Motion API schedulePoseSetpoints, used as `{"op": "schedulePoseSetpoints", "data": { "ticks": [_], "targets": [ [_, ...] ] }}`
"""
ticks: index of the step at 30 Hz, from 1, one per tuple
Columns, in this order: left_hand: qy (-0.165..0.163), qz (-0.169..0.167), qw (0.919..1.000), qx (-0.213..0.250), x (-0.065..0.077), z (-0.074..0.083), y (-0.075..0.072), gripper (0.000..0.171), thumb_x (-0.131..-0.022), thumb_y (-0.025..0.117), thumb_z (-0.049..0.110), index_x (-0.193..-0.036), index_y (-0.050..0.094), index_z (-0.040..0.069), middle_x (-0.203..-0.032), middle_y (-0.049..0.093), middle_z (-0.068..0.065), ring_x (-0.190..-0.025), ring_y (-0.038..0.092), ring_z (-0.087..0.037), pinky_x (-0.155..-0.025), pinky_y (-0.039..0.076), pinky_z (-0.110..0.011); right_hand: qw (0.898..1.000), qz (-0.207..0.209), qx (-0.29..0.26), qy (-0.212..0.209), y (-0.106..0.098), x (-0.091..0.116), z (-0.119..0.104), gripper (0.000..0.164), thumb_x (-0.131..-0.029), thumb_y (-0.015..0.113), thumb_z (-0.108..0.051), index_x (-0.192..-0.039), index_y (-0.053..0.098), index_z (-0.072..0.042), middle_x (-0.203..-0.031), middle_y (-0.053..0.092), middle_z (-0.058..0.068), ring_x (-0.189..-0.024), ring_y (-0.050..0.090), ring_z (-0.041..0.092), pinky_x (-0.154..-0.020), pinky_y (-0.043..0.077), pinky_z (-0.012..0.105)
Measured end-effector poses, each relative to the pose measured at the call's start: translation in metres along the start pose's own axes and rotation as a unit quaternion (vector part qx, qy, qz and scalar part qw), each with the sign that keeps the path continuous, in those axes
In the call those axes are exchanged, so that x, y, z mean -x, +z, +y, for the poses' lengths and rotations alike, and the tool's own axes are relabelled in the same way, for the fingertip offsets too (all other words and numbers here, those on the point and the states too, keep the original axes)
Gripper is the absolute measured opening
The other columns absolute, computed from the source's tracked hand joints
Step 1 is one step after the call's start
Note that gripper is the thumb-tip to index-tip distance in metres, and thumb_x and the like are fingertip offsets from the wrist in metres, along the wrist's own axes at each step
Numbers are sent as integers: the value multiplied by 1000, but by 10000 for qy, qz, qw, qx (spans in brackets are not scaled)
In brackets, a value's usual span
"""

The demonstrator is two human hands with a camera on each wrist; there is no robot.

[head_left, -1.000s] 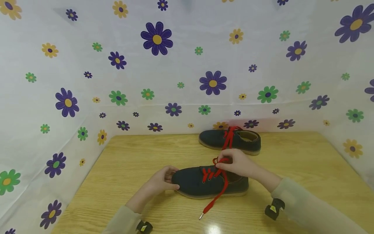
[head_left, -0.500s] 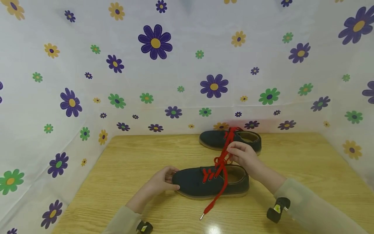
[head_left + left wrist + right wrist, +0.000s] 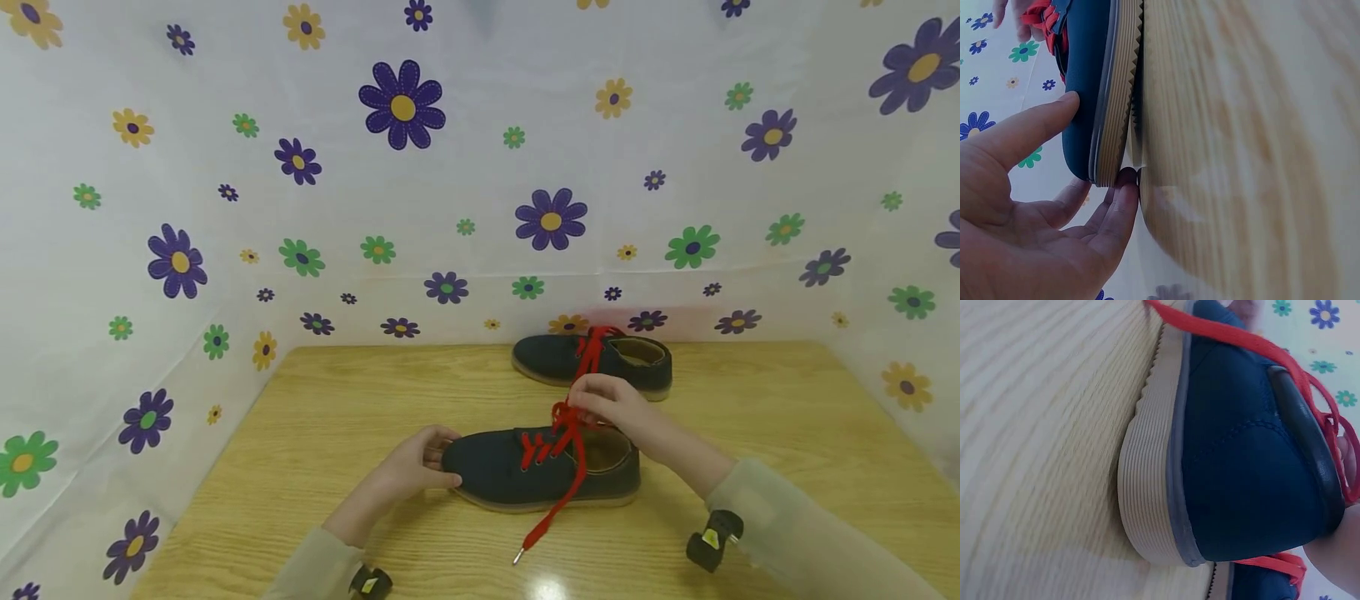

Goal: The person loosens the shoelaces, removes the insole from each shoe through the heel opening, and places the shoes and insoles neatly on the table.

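A dark blue shoe (image 3: 491, 471) with a pale ribbed sole lies on the table, toe to the left in the head view. My left hand (image 3: 408, 465) holds its toe. In the left wrist view the thumb (image 3: 1063, 109) presses the upper while the fingers reach under the sole's front edge. Over the shoe's opening my right hand (image 3: 611, 404) pinches the red shoelace (image 3: 564, 417), which shows a loop and a knot at the tongue. One lace end (image 3: 536, 533) hangs over the near side, its metal tip on the table. In the right wrist view, the heel (image 3: 1247, 481) hides most of that hand.
A matching shoe (image 3: 551, 360) with red laces stands behind, near the back edge of the wooden table (image 3: 337, 392). White cloth (image 3: 480, 167) printed with flowers rises at the back and sides. Dark straps with cameras (image 3: 712, 540) sit at the wrists.
My right hand rose and moved right, drawing a lace up, then came back down and left toward the knot. The left hand and the shoe stayed in place.
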State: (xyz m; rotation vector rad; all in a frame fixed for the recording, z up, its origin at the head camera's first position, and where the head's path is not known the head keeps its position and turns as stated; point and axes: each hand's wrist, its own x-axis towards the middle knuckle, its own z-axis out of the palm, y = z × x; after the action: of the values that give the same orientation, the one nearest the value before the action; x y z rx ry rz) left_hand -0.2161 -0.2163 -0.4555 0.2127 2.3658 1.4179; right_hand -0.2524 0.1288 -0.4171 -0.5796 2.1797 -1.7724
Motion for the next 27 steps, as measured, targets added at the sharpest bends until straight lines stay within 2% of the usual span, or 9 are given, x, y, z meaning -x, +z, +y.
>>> {"op": "schedulePoseSetpoints", "data": {
  "ticks": [2, 5, 9, 13, 19, 22, 24, 27],
  "targets": [
    [11, 11, 10000, 4, 1, 0, 1, 61, -88, 84, 1, -143, 56, -1, -142, 60, -26, -121, 66, -34, -104, 58, -49, 9972, -91, 725, -155, 2, 0, 1, 17, -103, 67, -15, -99, 66, 1, -87, 61, -3, -79, 56, 8, -71, 49, 23],
    [30, 21, 10000, 4, 2, -1, 3, 61, -88, 84, 1, -143, 56, -1, -142, 60, -26, -121, 65, -34, -104, 57, -49, 9879, -131, 1499, -370, 4, 2, 3, 15, -98, 77, -15, -95, 68, -3, -88, 62, -2, -80, 56, 8, -70, 48, 22],
    [84, 34, 10000, 12, 3, -4, 5, 62, -88, 84, 1, -143, 55, -2, -141, 60, -26, -120, 66, -34, -103, 58, -49, 9804, -112, 1887, -557, 5, 3, 6, 12, -95, 79, -11, -91, 69, -6, -89, 65, 1, -79, 56, 7, -70, 48, 22],
    [85, 81, 9999, -3, 3, -6, 8, 62, -88, 84, 1, -143, 56, -1, -141, 60, -26, -120, 66, -33, -103, 58, -49, 9817, -12, 1848, -461, 5, 3, 7, 11, -97, 77, -11, -91, 70, -5, -85, 65, -2, -74, 54, 5, -66, 46, 21],
    [54, 118, 9999, -41, 4, -5, 8, 62, -88, 84, 1, -143, 57, -1, -142, 60, -25, -121, 65, -34, -105, 57, -50, 9969, 250, 704, -239, 3, 4, 9, 16, -103, 66, -7, -100, 66, 9, -78, 60, -5, -70, 53, 6, -63, 47, 22],
    [66, 123, 9999, -34, 4, -5, 8, 61, -88, 84, 1, -143, 56, -1, -141, 60, -25, -121, 65, -33, -104, 57, -49, 9987, 492, -95, 13, -1, 5, 9, 17, -107, 61, -9, -103, 66, 6, -77, 61, -5, -71, 56, 9, -66, 50, 23],
    [79, 123, 9999, -15, 4, -5, 8, 61, -88, 84, 1, -143, 56, -1, -141, 60, -26, -120, 66, -33, -104, 58, -49, 9945, 671, -780, 168, -2, 6, 9, 15, -108, 58, -10, -100, 69, -2, -78, 63, -7, -73, 58, 9, -70, 53, 23],
    [101, 122, 9999, -8, 4, -4, 8, 61, -88, 84, 0, -142, 56, -2, -140, 60, -26, -119, 66, -33, -103, 58, -48, 9774, 892, -1904, 233, -4, 8, 8, 24, -110, 55, -9, -94, 72, -14, -79, 65, -8, -75, 59, 9, -75, 55, 23]
  ]
}}
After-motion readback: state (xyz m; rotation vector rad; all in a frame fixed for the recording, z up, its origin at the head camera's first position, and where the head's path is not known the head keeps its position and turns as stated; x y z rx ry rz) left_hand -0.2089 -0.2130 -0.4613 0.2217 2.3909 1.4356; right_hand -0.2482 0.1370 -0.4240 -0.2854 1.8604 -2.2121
